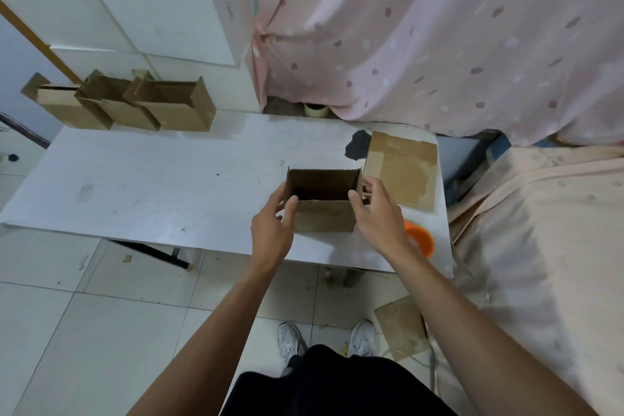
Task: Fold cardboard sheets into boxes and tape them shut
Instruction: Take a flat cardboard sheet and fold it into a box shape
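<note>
one open box (324, 218), left hand (270, 230) and right hand (378, 216) pinching its walls, orange tape (422, 240) half hidden

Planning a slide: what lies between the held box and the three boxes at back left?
Head view: only bare, faintly marked tabletop separates the held box from the three boxes.

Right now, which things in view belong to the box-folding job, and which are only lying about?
Job: open brown cardboard box, held by left hand and right hand; flat brown cardboard sheet; orange tape roll; three folded brown cardboard boxes at the far left of the white table.
Lying about: pink spotted curtain; large white cartons; worn cardboard piece on the tiled floor.
</note>
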